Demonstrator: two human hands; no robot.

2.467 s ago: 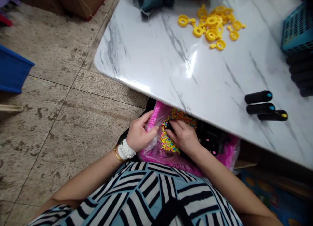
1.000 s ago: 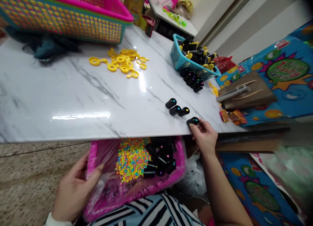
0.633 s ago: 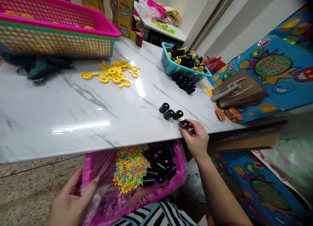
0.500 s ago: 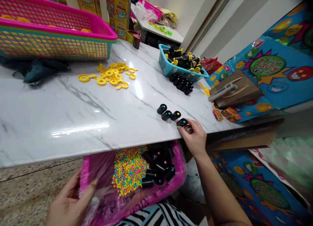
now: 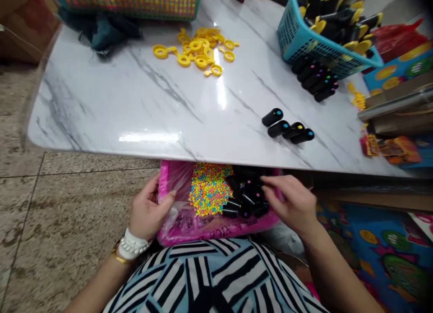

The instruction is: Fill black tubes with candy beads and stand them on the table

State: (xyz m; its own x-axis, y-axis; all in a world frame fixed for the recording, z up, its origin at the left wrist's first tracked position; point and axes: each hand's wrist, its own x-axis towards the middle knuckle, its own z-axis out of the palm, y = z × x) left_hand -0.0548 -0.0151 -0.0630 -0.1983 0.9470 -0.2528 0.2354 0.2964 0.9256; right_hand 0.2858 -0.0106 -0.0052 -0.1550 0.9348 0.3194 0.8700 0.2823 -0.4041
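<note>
My left hand is closed on the left rim of a pink plastic tray, its thumb over the clear plastic lining. Tiny coloured candy balls fill the tray's middle, beside a heap of black cylindrical containers on the right. Over that heap reaches my right hand, thumb and fingers apart, with nothing visible between them. Just beyond, on the marbled table, several black cylinders with blue or yellow dots on their ends stand close together. The tray's far side is hidden under the table edge.
Yellow ring-shaped caps lie scattered at the back. A blue basket holds black containers with yellow caps, and more black cylinders stand before it. A dark cloth and a green basket are at the back left.
My right hand has let go of the black cylinder beside the others on the table and moved down to the tray. The view has tilted downward; my left hand still holds the tray.
</note>
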